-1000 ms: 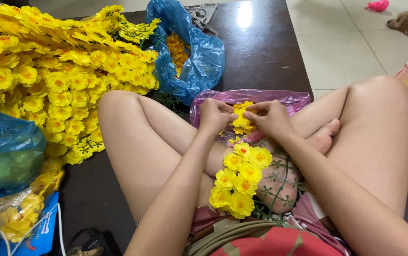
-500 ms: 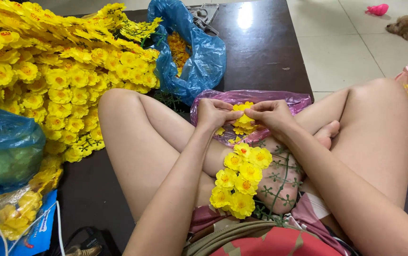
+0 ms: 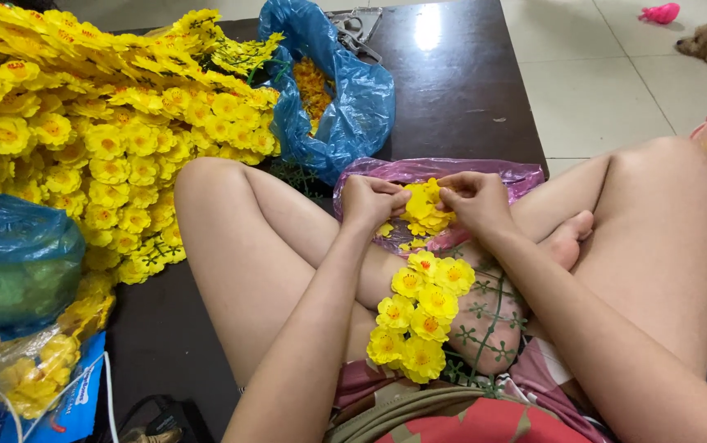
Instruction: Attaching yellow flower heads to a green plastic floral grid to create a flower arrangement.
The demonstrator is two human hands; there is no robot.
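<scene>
While I sat cross-legged on the dark floor (image 3: 460,98), the biggest thing near me was the heap of finished yellow flower stems (image 3: 99,123), spreading from nine o'clock up to eleven. At twelve o'clock lay an open blue bag (image 3: 353,107) with orange-yellow pieces inside, and just past my shins sat a pink bag (image 3: 517,174) of loose blossoms. A strand of yellow flowers on green plastic mesh (image 3: 419,316) ran down my lap toward six o'clock.

Both hands met over the pink bag. My left hand (image 3: 370,201) was curled shut, pinching a loose yellow blossom (image 3: 425,209), and my right hand (image 3: 476,201) was closed on the same cluster from the two o'clock side, fingertips touching the petals.

I judged I was midway through fitting one more blossom to the strand's top end. That called for a steady pinch and lining the flower's centre up with a peg on the mesh, which my fingers hid.
</scene>
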